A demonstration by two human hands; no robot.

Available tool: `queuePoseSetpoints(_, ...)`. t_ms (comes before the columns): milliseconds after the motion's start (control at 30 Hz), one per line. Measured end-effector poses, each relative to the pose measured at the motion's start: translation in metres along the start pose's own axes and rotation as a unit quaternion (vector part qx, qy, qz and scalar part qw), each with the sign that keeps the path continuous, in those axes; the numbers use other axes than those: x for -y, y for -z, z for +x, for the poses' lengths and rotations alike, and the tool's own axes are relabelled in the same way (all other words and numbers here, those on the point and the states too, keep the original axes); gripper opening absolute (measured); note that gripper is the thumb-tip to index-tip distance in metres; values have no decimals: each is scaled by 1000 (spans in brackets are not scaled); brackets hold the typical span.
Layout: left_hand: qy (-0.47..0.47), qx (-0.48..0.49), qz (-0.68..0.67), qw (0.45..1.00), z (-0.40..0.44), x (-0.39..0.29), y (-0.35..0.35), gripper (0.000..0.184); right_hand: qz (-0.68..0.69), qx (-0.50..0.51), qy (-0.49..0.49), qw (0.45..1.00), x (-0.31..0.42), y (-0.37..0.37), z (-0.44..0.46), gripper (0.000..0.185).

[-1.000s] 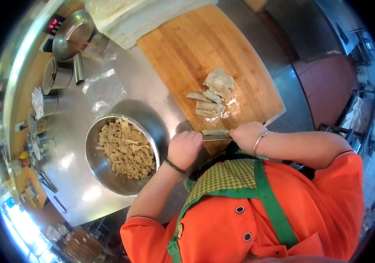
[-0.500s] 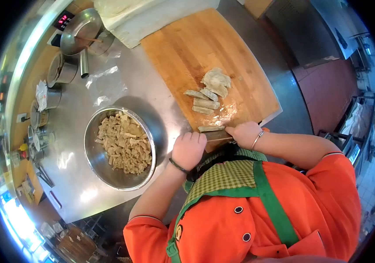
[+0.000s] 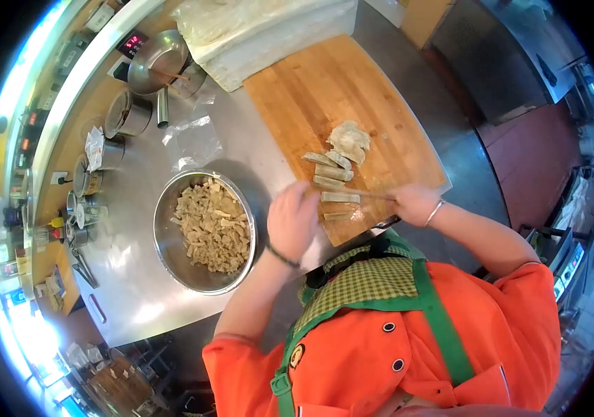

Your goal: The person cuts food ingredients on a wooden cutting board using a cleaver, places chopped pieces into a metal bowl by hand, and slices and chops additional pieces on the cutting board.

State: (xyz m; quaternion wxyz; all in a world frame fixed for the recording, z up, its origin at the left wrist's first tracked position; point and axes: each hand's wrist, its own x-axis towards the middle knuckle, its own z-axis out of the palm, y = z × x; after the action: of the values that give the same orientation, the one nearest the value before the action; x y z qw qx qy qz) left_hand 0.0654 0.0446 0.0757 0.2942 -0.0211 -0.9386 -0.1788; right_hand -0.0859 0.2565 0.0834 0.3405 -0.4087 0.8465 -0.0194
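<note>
Well, from where I watch, my right hand (image 3: 416, 203) is closed around the end of a thin knife (image 3: 366, 193), seen nearly edge-on over the cutting board (image 3: 332, 76). My left hand (image 3: 293, 221) is by the board's edge, near a pale strip (image 3: 341, 198); I cannot tell whether it grips anything. More strips (image 3: 333, 172) lie beyond, beside a flat slab (image 3: 350, 142). Chopped pieces fill part of the metal bowl (image 3: 169, 240) left of the board.

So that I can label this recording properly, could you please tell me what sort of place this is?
Most likely a commercial kitchen: a metal worktop bears a large steel bowl of cut food and a wooden cutting board.
</note>
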Motion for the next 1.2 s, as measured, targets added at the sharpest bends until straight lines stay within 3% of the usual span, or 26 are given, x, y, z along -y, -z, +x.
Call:
queuePoseSetpoints(67, 94, 11, -23, 995, 18, 17, -22, 22, 19, -50, -24, 998, -14, 5, -14, 24)
queuePoseSetpoints(100, 90, 29, -53, 994, 23, 27, -34, 19, 39, -98, -48, 993, -22, 6, -19, 24)
queuePoseSetpoints(133, 89, 29, -50, 994, 24, 34, -47, 19, 40, -100, -47, 993, -31, 5, -21, 24)
queuePoseSetpoints(200, -1, 103, -7, 995, 30, 41, -69, 23, 77, -71, -83, 991, -46, 2, -23, 28)
queuePoseSetpoints(267, -26, 103, 33, 994, 38, 51, -81, 26, 78, -73, -82, 991, -53, -3, -24, 29)
queuePoseSetpoints(333, 66, 262, -27, 962, 35, 70, -89, 28, 79, -67, -82, 991, -53, -8, -30, 29)
queuePoseSetpoints(400, 39, 249, -39, 967, 31, 73, -87, 26, 111, -97, -45, 988, -51, -9, -36, 27)
queuePoseSetpoints(500, 80, 284, -112, 949, 22, 63, -84, 27, 149, -113, -30, 982, -53, -17, -38, 26)
queuePoseSetpoints(567, 8, 204, -131, 970, 18, 51, -93, 36, 150, -111, -39, 982, -54, -19, -37, 27)
queuePoseSetpoints(700, 40, 240, -188, 951, 17, 36, -80, 52, 141, -108, -57, 982, -60, -25, -35, 28)
queuePoseSetpoints(767, -107, 265, -17, 958, 12, 23, -65, 66, 155, -122, -53, 979, -61, -28, -36, 29)
queuePoseSetpoints(800, -108, 265, -18, 958, 11, 23, -68, 66, 168, -134, -48, 975, -61, -29, -37, 29)
queuePoseSetpoints(900, -81, 241, -4, 967, 7, 16, -84, 68, 161, -67, -84, 981, -56, -30, -35, 28)
queuePoseSetpoints(967, 32, 211, 59, 975, 4, 2, -92, 71, 152, -85, -85, 981, -47, -32, -35, 27)
queuePoseSetpoints(1000, 32, 209, 59, 976, 2, -7, -95, 71, 144, -101, -85, 981, -42, -33, -34, 26)
queuePoseSetpoints(1067, 183, 165, 96, 964, -4, -22, -95, 75, 127, -96, -109, 981, -29, -29, -33, 24)
queuePoseSetpoints(1200, 257, 169, 42, 951, -12, -37, -82, 77, 73, -75, -96, 990, -15, -32, -19, 23)
